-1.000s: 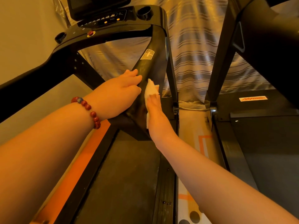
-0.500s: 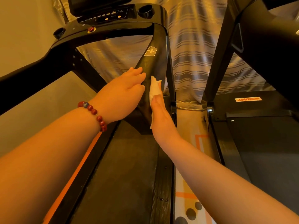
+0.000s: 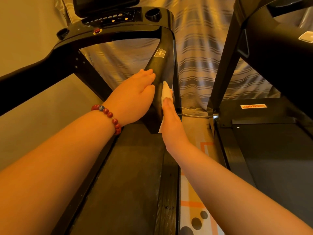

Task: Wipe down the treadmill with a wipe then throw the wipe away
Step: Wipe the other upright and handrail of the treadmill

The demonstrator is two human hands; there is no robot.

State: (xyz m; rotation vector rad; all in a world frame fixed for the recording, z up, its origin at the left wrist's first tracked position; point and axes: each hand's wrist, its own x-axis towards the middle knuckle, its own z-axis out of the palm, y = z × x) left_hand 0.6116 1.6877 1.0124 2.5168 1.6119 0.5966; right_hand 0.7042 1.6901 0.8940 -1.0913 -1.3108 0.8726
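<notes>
The black treadmill point(image 3: 118, 33) fills the left and middle of the head view, its console at the top and its belt point(image 3: 127, 175) below. Its right support arm point(image 3: 160, 65) slopes down toward me. My left hand point(image 3: 133, 95), with a red bead bracelet on the wrist, rests on the left face of that arm with fairly straight fingers. My right hand point(image 3: 171, 122) presses a white wipe point(image 3: 165, 92) flat against the arm's right edge. The wipe sticks out past the fingertips and below the palm.
A second black treadmill point(image 3: 271, 150) stands close on the right. Between the two runs a narrow strip of patterned floor mat point(image 3: 191, 209). A striped curtain point(image 3: 194, 56) hangs behind both machines, and a plain wall point(image 3: 25, 31) is on the left.
My right hand has shifted the wipe from the face of the support arm toward its right edge. My left hand has stayed on the arm. The view has moved slightly.
</notes>
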